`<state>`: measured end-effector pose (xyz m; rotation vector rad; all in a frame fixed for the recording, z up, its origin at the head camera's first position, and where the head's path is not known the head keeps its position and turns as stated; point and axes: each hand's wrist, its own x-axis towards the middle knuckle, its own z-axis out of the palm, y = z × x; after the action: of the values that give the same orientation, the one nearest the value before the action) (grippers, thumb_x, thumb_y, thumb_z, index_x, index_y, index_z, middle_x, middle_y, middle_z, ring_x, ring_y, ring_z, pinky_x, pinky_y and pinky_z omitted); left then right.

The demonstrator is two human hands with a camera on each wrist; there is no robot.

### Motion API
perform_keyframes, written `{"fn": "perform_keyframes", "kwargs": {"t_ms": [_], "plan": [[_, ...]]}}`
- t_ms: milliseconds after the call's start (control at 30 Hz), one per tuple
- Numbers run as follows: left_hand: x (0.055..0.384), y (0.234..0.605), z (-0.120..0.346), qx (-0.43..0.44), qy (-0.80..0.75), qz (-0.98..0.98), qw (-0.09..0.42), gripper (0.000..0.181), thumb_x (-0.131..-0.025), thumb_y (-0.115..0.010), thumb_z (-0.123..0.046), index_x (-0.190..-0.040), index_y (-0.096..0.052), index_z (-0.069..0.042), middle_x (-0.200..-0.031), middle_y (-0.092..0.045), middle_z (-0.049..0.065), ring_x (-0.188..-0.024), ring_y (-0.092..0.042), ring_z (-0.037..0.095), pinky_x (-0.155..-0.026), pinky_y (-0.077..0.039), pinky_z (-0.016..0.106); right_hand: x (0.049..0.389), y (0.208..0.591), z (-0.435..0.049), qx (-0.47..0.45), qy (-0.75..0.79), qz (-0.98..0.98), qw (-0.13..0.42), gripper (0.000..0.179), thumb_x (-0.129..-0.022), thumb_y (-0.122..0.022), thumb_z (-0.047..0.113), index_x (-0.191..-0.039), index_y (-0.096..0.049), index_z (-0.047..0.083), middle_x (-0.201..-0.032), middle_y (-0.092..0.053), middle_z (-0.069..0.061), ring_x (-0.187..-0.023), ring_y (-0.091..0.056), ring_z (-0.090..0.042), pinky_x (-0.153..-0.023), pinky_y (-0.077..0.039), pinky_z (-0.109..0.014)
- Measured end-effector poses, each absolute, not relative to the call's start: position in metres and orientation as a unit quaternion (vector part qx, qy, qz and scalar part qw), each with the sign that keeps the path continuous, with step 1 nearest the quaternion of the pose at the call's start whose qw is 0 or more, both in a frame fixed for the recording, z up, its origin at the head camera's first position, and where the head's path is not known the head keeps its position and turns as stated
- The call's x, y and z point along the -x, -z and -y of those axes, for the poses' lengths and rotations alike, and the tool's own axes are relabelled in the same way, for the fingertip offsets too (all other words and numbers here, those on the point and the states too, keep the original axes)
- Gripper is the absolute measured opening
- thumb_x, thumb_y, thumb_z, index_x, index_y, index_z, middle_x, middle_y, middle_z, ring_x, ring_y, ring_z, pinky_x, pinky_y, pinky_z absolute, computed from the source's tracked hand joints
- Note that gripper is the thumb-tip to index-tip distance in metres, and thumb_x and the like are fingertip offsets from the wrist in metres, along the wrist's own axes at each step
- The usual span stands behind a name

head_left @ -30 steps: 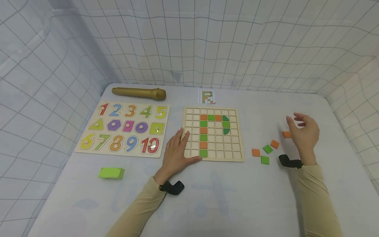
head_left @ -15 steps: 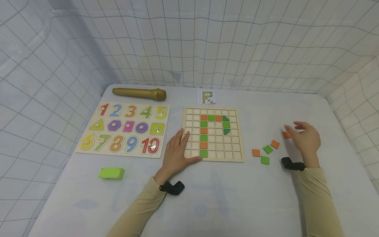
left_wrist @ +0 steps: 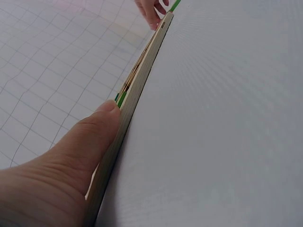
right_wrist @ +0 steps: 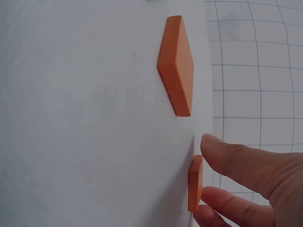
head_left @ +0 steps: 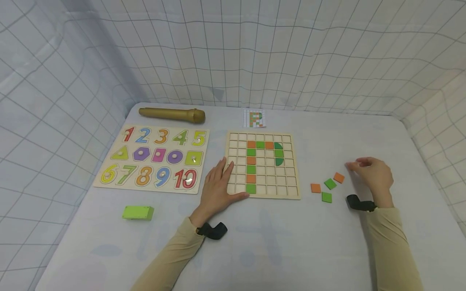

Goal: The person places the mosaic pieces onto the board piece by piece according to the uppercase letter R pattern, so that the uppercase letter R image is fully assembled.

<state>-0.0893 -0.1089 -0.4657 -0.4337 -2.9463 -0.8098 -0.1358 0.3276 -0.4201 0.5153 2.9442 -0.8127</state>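
Note:
My left hand (head_left: 216, 190) rests at the near left corner of a wooden grid board (head_left: 263, 194), fingers straight along its left side. Its thumb (left_wrist: 94, 127) presses the near edge in the left wrist view, beside a green tile. Orange and green square tiles and dark green rounded pieces lie in the board's cells. To the right, my right hand (head_left: 375, 176) pinches an orange square tile (right_wrist: 195, 184) between thumb and fingers, low over the table. The head view hides that tile behind the hand. Another orange tile (right_wrist: 177, 66) lies nearby in the right wrist view.
Several loose tiles, among them a green square (head_left: 326, 197), lie between board and right hand. A small pattern card (head_left: 254, 118) is behind the board. Leftward are a number puzzle (head_left: 151, 159), a gold microphone (head_left: 171, 114) and a green block (head_left: 138, 213).
My right hand has come down onto the farthest-right orange tile, and its thumb and fingers have closed around it. My left hand has stayed on the board.

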Motion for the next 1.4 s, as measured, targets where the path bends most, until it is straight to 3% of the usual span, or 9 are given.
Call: {"fn": "perform_keyframes", "kwargs": {"t_ms": [400, 900, 1067, 1267, 1400], "plan": [[0.089, 0.465, 0.109, 0.140, 0.265, 0.954, 0.023, 0.104, -0.072, -0.072, -0.061, -0.150, -0.027, -0.008, -0.155, -0.016, 0.016, -0.140, -0.014, 0.030, -0.111, -0.013, 0.046, 0.136, 0.421, -0.327, -0.165, 0.269, -0.949, 0.010, 0.050, -0.088, -0.064, 0.038, -0.114, -0.063, -0.005, -0.103, -0.062, -0.024, -0.094, -0.054, -0.038, -0.060, -0.036, -0.036], [0.089, 0.466, 0.109, 0.141, 0.257, 0.956, 0.027, 0.105, -0.072, -0.071, -0.062, -0.150, -0.028, -0.008, -0.155, -0.016, 0.016, -0.140, -0.014, 0.030, -0.111, -0.013, 0.046, 0.136, 0.423, -0.326, -0.175, 0.306, -0.936, -0.015, 0.047, -0.087, -0.067, 0.036, -0.118, -0.062, 0.000, -0.108, -0.061, -0.024, -0.095, -0.054, -0.036, -0.064, -0.034, -0.035], [0.089, 0.466, 0.109, 0.142, 0.257, 0.956, 0.026, 0.105, -0.072, -0.071, -0.063, -0.150, -0.027, -0.008, -0.155, -0.015, 0.016, -0.141, -0.013, 0.030, -0.111, -0.012, 0.045, 0.141, 0.420, -0.316, -0.183, 0.312, -0.932, -0.031, 0.044, -0.088, -0.067, 0.036, -0.115, -0.064, 0.001, -0.102, -0.063, -0.019, -0.084, -0.053, -0.025, -0.062, -0.035, -0.033], [0.090, 0.466, 0.109, 0.143, 0.263, 0.954, 0.029, 0.105, -0.072, -0.072, -0.062, -0.150, -0.028, -0.007, -0.155, -0.016, 0.016, -0.140, -0.014, 0.030, -0.111, -0.013, 0.046, 0.152, 0.415, -0.290, -0.134, 0.337, -0.928, -0.083, 0.044, -0.082, -0.072, 0.043, -0.099, -0.068, 0.002, -0.083, -0.064, -0.008, -0.066, -0.050, -0.007, -0.055, -0.036, -0.028], [0.090, 0.465, 0.109, 0.144, 0.259, 0.955, 0.028, 0.105, -0.072, -0.071, -0.062, -0.150, -0.028, -0.007, -0.155, -0.016, 0.016, -0.140, -0.014, 0.030, -0.111, -0.013, 0.046, 0.161, 0.413, -0.265, -0.069, 0.357, -0.927, -0.095, 0.041, -0.081, -0.074, 0.042, -0.092, -0.067, 0.003, -0.081, -0.065, -0.008, -0.064, -0.051, -0.008, -0.052, -0.038, -0.025]]}}
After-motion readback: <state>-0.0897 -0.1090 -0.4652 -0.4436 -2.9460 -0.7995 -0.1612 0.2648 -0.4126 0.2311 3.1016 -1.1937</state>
